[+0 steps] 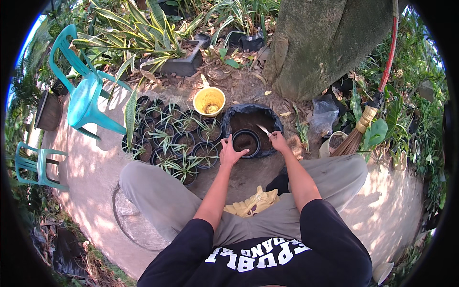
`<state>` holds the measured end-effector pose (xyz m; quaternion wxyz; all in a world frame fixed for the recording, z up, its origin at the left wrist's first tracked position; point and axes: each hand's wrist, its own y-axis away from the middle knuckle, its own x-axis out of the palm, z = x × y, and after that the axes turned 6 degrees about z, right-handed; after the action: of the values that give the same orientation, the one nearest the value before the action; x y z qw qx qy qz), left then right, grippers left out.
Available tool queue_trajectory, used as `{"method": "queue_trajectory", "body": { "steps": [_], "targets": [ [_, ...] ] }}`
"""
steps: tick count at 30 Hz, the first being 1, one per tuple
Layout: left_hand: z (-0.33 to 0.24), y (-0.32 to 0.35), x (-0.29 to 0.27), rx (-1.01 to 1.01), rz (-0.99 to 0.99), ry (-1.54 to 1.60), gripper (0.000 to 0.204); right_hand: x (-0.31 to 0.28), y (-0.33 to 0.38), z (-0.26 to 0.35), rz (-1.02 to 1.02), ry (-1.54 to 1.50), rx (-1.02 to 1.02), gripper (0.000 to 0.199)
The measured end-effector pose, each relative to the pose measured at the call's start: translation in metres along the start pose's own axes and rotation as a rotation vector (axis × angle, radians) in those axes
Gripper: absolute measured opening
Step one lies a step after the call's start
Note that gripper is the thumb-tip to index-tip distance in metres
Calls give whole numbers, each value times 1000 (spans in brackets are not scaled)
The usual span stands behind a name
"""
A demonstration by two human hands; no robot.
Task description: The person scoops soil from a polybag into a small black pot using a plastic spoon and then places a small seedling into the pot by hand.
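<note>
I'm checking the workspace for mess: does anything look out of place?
A crumpled, clear plastic bag lies near the base of the tree trunk, beyond the right hand. It looks like stray litter; nothing else clearly stands out.

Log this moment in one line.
left hand: at black pot | right hand: holding bladed tool | potted plants: left of black bag

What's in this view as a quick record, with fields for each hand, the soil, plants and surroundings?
Left hand: spread at the near-left rim of a black pot
Right hand: holding a pointed tool over the soil
Soil: brown, around the pot, inside a black plastic container
Plants: small, spiky, in black pots grouped left of the container
Dipper: yellow, beyond the plants
Surroundings: teal chairs at left; tree trunk ahead
</note>
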<state>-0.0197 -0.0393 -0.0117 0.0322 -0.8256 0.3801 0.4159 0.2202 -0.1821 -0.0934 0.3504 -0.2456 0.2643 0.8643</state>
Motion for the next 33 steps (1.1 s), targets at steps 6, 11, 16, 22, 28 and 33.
{"method": "queue_trajectory", "body": {
  "steps": [6,11,16,22,28,33],
  "targets": [
    [-2,-4,11,208,-112,88,62,43,14,6,44,133,219,52],
    [-24,-5,30,386,10,170,34,44,10,-16,221,84,219,61],
    [-38,-15,46,494,116,224,27,24,16,-18,303,-132,191,59],
    [-79,-30,71,529,264,261,29,-23,9,-36,341,-484,259,50],
    [-107,-56,119,460,460,373,32,-70,0,-80,-327,-158,502,41],
    [-135,-56,145,323,615,427,36,-93,8,-117,-283,45,731,47]
  ]
}}
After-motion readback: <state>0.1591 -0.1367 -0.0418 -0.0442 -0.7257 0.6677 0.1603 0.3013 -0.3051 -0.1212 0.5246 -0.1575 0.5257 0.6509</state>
